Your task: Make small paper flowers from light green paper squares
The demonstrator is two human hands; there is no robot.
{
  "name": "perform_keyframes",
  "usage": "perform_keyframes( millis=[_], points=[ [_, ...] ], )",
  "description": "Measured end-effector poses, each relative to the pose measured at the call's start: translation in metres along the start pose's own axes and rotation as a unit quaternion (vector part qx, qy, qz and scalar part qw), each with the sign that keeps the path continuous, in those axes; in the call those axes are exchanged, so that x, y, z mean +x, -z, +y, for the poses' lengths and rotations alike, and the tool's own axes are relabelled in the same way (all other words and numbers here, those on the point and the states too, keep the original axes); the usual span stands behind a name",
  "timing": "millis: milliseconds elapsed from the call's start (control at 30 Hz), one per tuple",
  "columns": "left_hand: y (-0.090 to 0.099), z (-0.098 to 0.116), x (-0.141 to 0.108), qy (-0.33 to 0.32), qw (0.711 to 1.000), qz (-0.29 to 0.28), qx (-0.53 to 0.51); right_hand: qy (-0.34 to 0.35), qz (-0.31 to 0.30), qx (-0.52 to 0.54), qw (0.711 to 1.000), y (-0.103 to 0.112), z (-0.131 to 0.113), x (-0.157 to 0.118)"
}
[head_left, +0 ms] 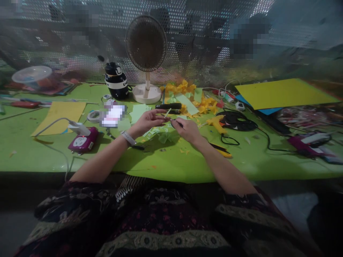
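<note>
Near the middle of the green table (171, 167), my left hand (151, 120) pinches a thin pale green paper strip (168, 112) between its fingers. Close beside it on the right, my right hand (187, 129) is closed around a small dark tool (177, 123), mostly hidden by the fingers. The tool's tip is near the left fingertips; whether they touch is unclear. Pale green paper pieces (166, 137) lie beneath both hands. Behind them are a black stapler-like object (168, 106) and orange-yellow paper flowers (184, 86).
A white fan (147, 93) and dark bottle (117, 84) stand behind. At left are a purple power socket (83, 141) and tape roll (94, 116). A yellow glue gun (217, 123), black cable coil (237, 120) and yellow-handled cutter (222, 150) lie right.
</note>
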State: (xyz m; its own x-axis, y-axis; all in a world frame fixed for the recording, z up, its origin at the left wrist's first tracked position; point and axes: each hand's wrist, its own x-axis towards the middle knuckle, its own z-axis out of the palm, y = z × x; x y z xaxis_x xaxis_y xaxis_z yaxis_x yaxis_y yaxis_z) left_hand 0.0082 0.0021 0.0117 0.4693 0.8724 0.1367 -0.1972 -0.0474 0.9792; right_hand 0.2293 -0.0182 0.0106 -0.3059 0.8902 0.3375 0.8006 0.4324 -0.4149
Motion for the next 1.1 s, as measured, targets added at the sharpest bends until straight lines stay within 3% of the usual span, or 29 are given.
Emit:
perform_keyframes(
  millis=[1100],
  points=[
    [-0.002, -0.0036, -0.0015, -0.005, 0.999, 0.026, 0.037, 0.005, -0.005, 0.034, 0.999, 0.0031, -0.0032, -0.0021]
  ],
)
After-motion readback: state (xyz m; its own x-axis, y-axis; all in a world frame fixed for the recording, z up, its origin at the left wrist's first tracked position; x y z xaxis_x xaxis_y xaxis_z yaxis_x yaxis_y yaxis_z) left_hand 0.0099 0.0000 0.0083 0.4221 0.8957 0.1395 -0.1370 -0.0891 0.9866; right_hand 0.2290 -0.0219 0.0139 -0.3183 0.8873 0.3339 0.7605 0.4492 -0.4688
